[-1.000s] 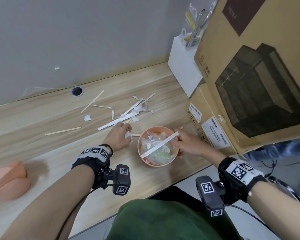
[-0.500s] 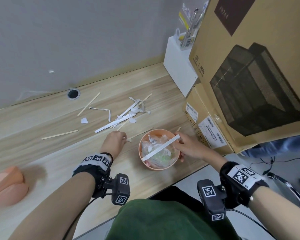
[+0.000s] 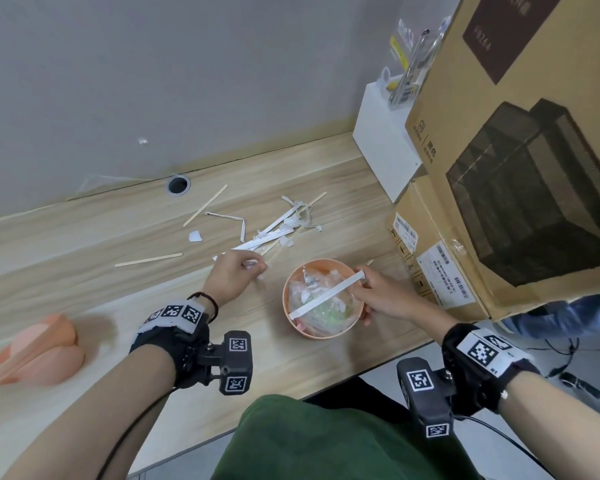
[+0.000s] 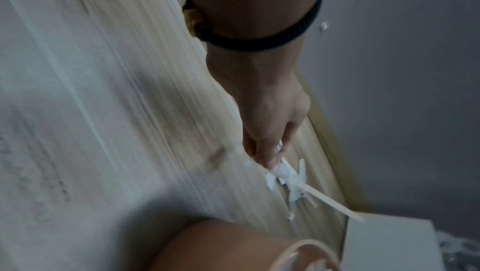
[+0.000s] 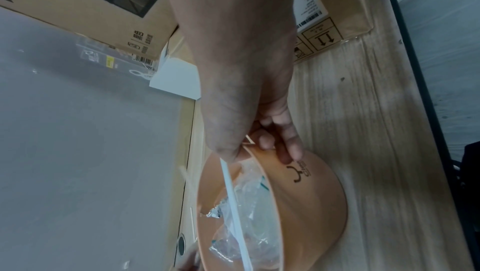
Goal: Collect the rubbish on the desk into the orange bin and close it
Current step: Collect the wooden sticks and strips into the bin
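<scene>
Collection step: left hand (image 3: 230,276) pinches paper scraps (image 3: 253,264); right hand (image 3: 383,295) pinches white strip (image 3: 326,294) over orange bin (image 3: 293,325), frame centre. Next: drop both in.

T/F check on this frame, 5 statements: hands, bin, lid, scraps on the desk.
1. The right hand pinches a white paper strip lying across the orange bin. True.
2. The bin is empty. False: crumpled clear plastic already fills it.
3. The left hand holds white paper scraps near the litter pile. True.
4. The orange lid is on the bin. False: it lies on the desk, far to the left of the bin.
5. All wooden sticks have been collected. False: one wooden stick and others lie on the desk.
</scene>
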Available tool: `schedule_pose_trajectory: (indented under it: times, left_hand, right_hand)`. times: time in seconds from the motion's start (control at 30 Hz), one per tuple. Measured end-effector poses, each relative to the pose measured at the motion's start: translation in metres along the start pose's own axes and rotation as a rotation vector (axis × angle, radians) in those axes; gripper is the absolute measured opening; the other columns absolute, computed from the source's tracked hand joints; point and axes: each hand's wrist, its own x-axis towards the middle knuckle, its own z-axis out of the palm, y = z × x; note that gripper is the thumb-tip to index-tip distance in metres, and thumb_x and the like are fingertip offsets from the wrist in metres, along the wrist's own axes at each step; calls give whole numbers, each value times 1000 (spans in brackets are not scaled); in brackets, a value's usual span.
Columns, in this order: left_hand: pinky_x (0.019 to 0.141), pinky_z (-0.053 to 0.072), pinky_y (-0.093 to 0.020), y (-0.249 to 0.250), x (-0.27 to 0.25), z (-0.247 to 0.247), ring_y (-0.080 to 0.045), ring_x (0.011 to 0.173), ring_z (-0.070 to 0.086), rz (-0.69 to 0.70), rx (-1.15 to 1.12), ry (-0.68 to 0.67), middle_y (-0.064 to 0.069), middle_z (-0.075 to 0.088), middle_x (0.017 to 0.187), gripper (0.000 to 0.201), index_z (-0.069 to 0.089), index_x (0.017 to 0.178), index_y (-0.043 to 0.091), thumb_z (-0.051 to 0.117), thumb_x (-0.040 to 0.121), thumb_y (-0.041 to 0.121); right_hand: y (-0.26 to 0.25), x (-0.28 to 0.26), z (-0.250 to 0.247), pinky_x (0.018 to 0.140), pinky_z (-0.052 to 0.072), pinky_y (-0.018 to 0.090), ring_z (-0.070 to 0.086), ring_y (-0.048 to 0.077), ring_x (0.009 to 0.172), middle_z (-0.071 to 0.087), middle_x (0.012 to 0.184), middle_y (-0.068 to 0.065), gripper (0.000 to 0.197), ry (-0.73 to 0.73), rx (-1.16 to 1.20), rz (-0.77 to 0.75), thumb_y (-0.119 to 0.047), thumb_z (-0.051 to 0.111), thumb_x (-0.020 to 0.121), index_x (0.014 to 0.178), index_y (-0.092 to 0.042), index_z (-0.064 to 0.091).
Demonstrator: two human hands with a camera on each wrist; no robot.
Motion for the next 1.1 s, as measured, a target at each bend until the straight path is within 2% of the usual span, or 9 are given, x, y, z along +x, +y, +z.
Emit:
schedule_pose_trajectory:
  times: [0.17,0.33,0.43,0.53,0.63,0.8,0.97,1.03,1.1]
  left_hand:
    - [64,49,-18,52,-10,-18,-6,57,56,92,-311,-121,0,63,65,3,71,87,9,69,87,12]
    - [57,40,-16,89,-17,-16,1,53,50,241,-23,-366,17,65,60,4,74,78,21,76,81,21]
    - [71,45,-23,87,-16,-12,-3,78,59,287,371,-477,14,71,89,22,74,95,24,78,75,29]
    - [81,42,-12,85,-18,-16,4,94,57,291,368,-548,10,65,115,56,60,124,28,82,72,30]
    - [64,37,-2,89,-18,-23,19,68,53,292,164,-519,7,64,118,45,59,126,22,73,83,21]
    - [52,40,-13,77,-10,-15,2,53,52,136,-129,-199,6,61,90,17,63,109,20,60,92,17]
    - [57,42,-22,56,-5,2,-3,63,52,116,66,-283,5,52,85,15,62,104,29,66,89,30]
    - [60,40,-23,51,-7,0,3,58,51,150,116,-257,7,51,77,8,65,99,29,62,92,30]
    - [51,42,-20,48,-11,-7,4,51,52,129,82,-250,8,48,73,11,67,100,23,61,93,28]
  right_hand:
    - [-5,6,1,51,52,25,63,11,50,66,86,5,28,-8,41,-26,-32,47,96,119,-15,46]
    - [-5,20,4,49,50,27,63,16,50,66,86,12,29,-21,47,-50,-32,49,96,120,-16,47]
    - [-4,26,5,50,51,28,64,16,49,66,82,12,29,-12,32,-34,-31,48,95,120,-15,47]
    - [-4,28,5,49,51,29,62,15,49,63,84,10,31,-10,43,-31,-32,49,95,122,-18,43]
    - [-4,30,6,54,56,33,62,19,55,60,83,9,31,-3,32,-19,-33,49,95,121,-19,43]
    - [-3,29,7,65,58,43,64,26,64,63,93,15,33,-8,40,-20,-35,49,95,123,-20,42]
    - [-4,22,8,66,58,36,66,24,71,65,101,16,39,-119,103,-65,-41,50,95,127,-20,44]
    - [-6,16,5,66,56,32,64,21,72,64,90,11,31,-171,189,-51,-39,41,99,118,-19,51]
    - [-6,15,0,66,52,29,60,18,71,60,82,7,27,-136,218,-39,-32,35,102,113,-19,55]
